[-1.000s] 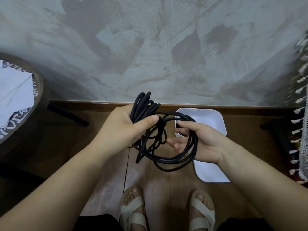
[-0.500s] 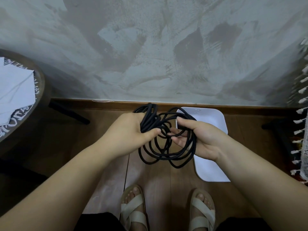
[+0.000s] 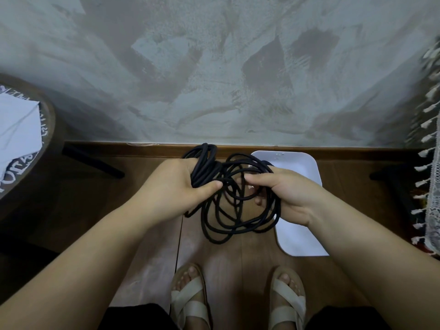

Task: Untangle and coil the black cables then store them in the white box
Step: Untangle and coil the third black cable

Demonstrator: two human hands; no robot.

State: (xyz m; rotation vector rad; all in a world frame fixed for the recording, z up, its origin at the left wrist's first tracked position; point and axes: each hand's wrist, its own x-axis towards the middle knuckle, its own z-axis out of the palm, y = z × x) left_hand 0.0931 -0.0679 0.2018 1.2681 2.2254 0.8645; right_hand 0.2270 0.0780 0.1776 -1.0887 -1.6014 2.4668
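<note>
Black cables (image 3: pixel 204 168) form smooth, round, tangled loops.

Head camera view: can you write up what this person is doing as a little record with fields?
Left hand: grips a bunched coil of the black cables
Right hand: holds loose loops of the same cables
Cable state: loops hang tangled between the hands, above the floor
White box: on the wooden floor by the wall, partly under the right hand; visible part holds nothing
</note>
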